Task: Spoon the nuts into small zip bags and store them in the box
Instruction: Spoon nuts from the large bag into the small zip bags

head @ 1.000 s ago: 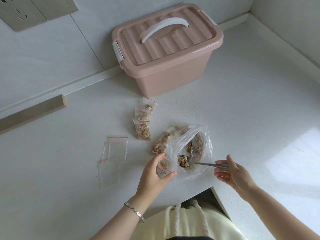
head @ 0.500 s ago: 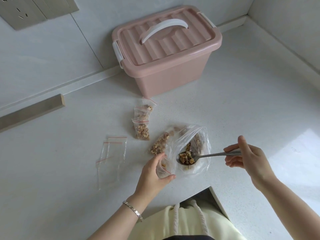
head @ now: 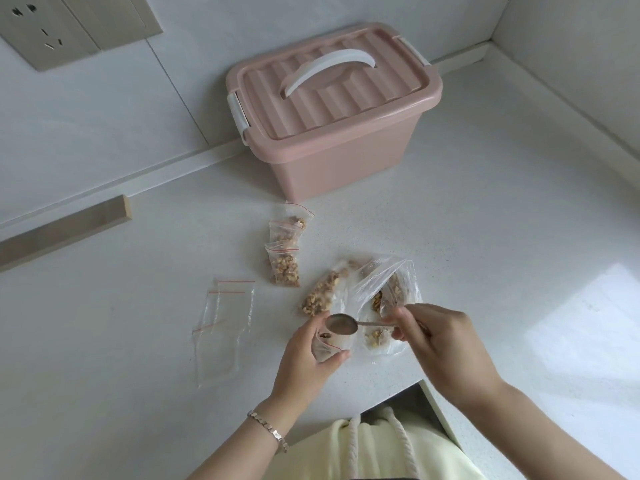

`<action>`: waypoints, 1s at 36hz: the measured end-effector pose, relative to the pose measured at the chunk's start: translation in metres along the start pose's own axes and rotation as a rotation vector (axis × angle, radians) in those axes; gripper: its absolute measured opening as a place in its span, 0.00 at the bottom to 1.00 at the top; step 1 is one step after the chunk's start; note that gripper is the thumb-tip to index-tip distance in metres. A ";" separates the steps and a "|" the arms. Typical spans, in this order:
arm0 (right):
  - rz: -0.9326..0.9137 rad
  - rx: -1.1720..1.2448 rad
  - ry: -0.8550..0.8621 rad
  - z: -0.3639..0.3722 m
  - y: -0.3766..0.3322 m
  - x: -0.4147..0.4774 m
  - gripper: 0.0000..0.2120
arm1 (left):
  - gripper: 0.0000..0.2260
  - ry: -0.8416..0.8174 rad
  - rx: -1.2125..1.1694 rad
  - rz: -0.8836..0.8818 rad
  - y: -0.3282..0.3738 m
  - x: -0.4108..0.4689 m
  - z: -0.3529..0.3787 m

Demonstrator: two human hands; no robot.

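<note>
While your left grip (head: 308, 355) curls round the small zip bag (head: 327, 347) near the front edge of the worktop (head: 138, 341), your right grip (head: 440, 341) pinches the spoon (head: 342, 323), its bowl over the bag's mouth; the lidded box (head: 332, 133) stands well behind.

The bench (head: 485, 237) is white, smooth and finely speckled like stone, with a glossy patch of light toward its right edge. The box (head: 339, 157) at the back edge is matt pink plastic with a ribbed lid, and its handle (head: 329, 69) is smooth white plastic. The spoon (head: 343, 323) is dull-sheened metal. The zip bag (head: 327, 345) near the front edge, the empty bags (head: 225, 323) and the big bag (head: 384, 289) are thin clear plastic, glossy and creased. The nuts (head: 285, 271) look rough and crumbly. The strip (head: 65, 230) along the back edge looks like matt wood. The bracelet (head: 268, 429) is shiny metal.
</note>
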State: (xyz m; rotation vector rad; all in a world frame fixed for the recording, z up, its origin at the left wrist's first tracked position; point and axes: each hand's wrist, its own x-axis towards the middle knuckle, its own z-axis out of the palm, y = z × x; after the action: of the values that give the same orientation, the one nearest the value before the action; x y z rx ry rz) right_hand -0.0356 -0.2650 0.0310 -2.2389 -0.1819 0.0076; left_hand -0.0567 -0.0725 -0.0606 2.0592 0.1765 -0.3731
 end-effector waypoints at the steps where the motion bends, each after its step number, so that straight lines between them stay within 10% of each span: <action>1: -0.004 0.019 0.036 -0.003 0.002 -0.001 0.33 | 0.26 0.002 -0.013 -0.001 0.000 0.000 -0.001; 10: 0.409 0.246 0.348 -0.035 0.036 -0.012 0.24 | 0.25 0.008 -0.056 0.003 0.001 -0.002 -0.002; 36: 0.722 0.621 -0.092 0.064 0.060 -0.004 0.14 | 0.25 0.027 -0.040 -0.011 -0.004 -0.005 0.001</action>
State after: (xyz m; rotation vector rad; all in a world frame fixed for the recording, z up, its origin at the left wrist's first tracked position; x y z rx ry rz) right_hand -0.0362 -0.2527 -0.0563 -1.5768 0.5209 0.4875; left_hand -0.0631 -0.0714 -0.0624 2.0255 0.2103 -0.3464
